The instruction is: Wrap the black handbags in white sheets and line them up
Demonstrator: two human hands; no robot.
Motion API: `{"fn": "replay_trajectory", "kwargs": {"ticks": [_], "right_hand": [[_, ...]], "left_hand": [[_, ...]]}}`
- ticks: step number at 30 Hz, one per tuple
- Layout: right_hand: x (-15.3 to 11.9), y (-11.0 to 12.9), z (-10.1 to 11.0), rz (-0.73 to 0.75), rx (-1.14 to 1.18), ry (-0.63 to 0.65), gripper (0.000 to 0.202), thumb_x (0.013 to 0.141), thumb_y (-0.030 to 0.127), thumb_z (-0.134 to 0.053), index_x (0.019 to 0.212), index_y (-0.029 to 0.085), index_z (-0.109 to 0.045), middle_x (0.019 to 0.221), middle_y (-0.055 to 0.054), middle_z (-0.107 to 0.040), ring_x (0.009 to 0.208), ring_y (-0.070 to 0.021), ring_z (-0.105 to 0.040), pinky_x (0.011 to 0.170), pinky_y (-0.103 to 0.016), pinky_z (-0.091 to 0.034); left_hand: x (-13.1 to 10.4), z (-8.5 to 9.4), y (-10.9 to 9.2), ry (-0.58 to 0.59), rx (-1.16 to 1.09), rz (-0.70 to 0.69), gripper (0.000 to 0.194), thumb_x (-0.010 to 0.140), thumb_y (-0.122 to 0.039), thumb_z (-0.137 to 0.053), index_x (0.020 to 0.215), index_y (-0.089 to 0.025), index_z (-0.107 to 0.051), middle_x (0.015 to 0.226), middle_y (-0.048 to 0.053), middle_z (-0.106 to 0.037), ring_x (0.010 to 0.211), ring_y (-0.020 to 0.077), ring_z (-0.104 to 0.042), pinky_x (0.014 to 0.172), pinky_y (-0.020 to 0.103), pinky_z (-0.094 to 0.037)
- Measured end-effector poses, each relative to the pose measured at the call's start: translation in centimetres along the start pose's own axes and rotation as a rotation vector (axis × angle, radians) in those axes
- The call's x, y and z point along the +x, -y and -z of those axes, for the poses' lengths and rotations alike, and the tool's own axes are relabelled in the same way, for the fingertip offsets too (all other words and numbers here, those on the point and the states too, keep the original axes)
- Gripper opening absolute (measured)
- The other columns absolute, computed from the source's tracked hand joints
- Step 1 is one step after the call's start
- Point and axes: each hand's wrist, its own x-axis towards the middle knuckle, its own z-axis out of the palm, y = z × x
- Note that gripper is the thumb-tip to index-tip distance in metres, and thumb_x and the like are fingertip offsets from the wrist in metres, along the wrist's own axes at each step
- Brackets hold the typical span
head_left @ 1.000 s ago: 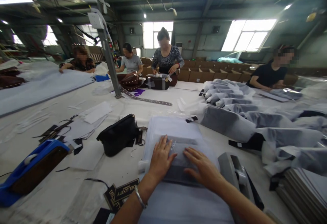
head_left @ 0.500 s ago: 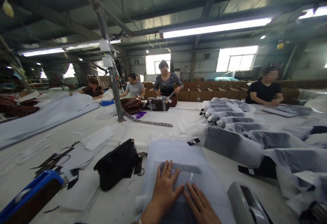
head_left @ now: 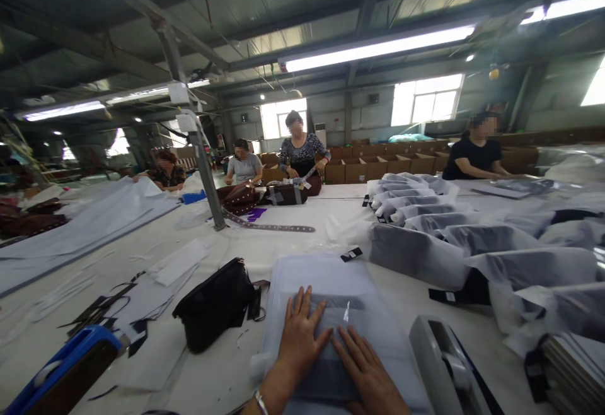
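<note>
My left hand [head_left: 302,333] lies flat with fingers spread on a dark flat item inside a translucent plastic bag [head_left: 350,303]. Beside it my right hand [head_left: 363,364] also presses flat on the bag, fingers stretched out and nearly touching the left thumb. The bag rests on a stack of whitish plastic bags [head_left: 316,270]. What the dark item is I cannot make out. To the left stands a small black handbag [head_left: 215,304] with a strap and tag beside it. A grey tape dispenser [head_left: 444,358] is close to the right hand.
At lower left lies a blue tape dispenser [head_left: 66,364] near loose papers and black tags [head_left: 104,301]. Several wrapped bags [head_left: 416,248] are lined up on the right. A metal post [head_left: 205,175] rises from the table. Co-workers [head_left: 300,150] work across it.
The view has shifted slightly to the right, and a stack of boards or cards shows more fully at lower right. Both hands stay flat on the bag, with little movement.
</note>
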Motion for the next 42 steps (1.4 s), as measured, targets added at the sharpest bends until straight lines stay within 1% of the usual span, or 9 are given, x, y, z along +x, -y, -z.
{"fn": "replay_trajectory", "kwargs": {"ticks": [7,12,20,24,28,30,34,38,42], "right_hand": [[-1.1,1.3,1.5,0.033,0.013,-0.126,0.096,0.061,0.003,-0.049,0.152,0.024,-0.028,0.161,0.000,-0.012,0.148,-0.0251,-0.005,0.120,-0.048,-0.015],[-1.2,1.4,1.8,0.038,0.025,-0.113,0.100,0.058,0.001,-0.050,0.152,0.024,-0.026,0.162,0.000,-0.009,0.149,-0.0250,-0.004,0.120,-0.047,-0.014],[-1.0,1.6,2.0,0.035,-0.008,-0.120,0.104,0.055,-0.001,-0.049,0.153,0.023,-0.022,0.162,-0.001,-0.008,0.149,-0.0251,-0.002,0.120,-0.047,-0.013],[-0.9,2.2,3.1,0.009,-0.009,-0.053,0.105,0.053,-0.002,-0.052,0.152,0.021,-0.026,0.162,-0.005,-0.011,0.148,-0.0269,-0.006,0.120,-0.045,-0.013],[0.4,2.4,5.6,0.042,-0.003,-0.026,0.101,0.057,0.005,-0.067,0.150,0.020,-0.032,0.161,-0.010,-0.019,0.146,-0.0327,-0.016,0.118,-0.046,-0.020],[1.5,2.0,7.9,0.091,0.022,-0.049,0.092,0.063,0.015,-0.073,0.147,0.020,-0.038,0.156,-0.011,-0.031,0.142,-0.0333,-0.028,0.116,-0.045,-0.026],[4.7,0.2,12.8,0.072,0.022,-0.284,0.061,0.085,0.033,-0.065,0.141,0.022,-0.045,0.143,-0.008,-0.052,0.136,-0.0268,-0.040,0.116,-0.045,-0.024],[8.2,-2.4,15.2,0.053,-0.071,-0.329,0.077,0.078,0.037,-0.076,0.144,0.021,-0.040,0.145,-0.010,-0.048,0.135,-0.0272,-0.039,0.112,-0.042,-0.029],[11.1,-4.1,15.7,0.018,-0.107,-0.295,0.078,0.073,0.030,-0.080,0.142,0.020,-0.044,0.127,-0.012,-0.060,0.119,-0.0284,-0.052,0.101,-0.041,-0.039]], "left_hand": [[0.0,0.5,-0.2,0.078,-0.011,0.047,0.054,0.096,-0.051,-0.044,0.145,-0.028,-0.042,0.159,0.013,-0.024,0.146,0.0338,-0.018,0.113,0.059,-0.027],[-0.2,0.9,-0.6,-0.026,-0.016,0.032,0.062,0.097,-0.049,-0.040,0.151,-0.022,-0.027,0.161,0.013,-0.017,0.148,0.0289,-0.012,0.116,0.053,-0.024],[-0.5,0.3,-0.4,0.120,0.021,0.035,0.054,0.096,-0.050,-0.043,0.146,-0.029,-0.040,0.159,0.009,-0.025,0.147,0.0306,-0.018,0.113,0.057,-0.027],[-0.7,0.2,0.4,0.055,-0.109,0.028,0.056,0.098,-0.048,-0.041,0.148,-0.024,-0.035,0.159,0.012,-0.024,0.147,0.0291,-0.019,0.114,0.053,-0.029],[-1.5,0.7,1.4,-0.151,-0.209,0.085,0.057,0.100,-0.045,-0.035,0.151,-0.022,-0.025,0.160,0.010,-0.023,0.148,0.0249,-0.017,0.118,0.050,-0.025],[-1.9,1.3,2.0,-0.191,-0.232,0.116,0.056,0.100,-0.045,-0.036,0.151,-0.025,-0.026,0.159,0.009,-0.025,0.147,0.0245,-0.020,0.118,0.050,-0.024],[-1.9,2.3,3.0,-0.206,-0.290,0.204,0.062,0.098,-0.050,-0.038,0.152,-0.026,-0.022,0.158,0.008,-0.028,0.146,0.0263,-0.022,0.119,0.051,-0.023],[0.2,2.5,3.6,-0.169,-0.386,0.346,0.074,0.093,-0.057,-0.043,0.154,-0.024,-0.016,0.159,0.009,-0.026,0.145,0.0289,-0.024,0.118,0.050,-0.024],[2.9,2.4,3.7,-0.007,-0.463,0.498,0.078,0.093,-0.059,-0.043,0.155,-0.026,-0.009,0.154,0.012,-0.037,0.137,0.0336,-0.040,0.110,0.051,-0.036]]}}
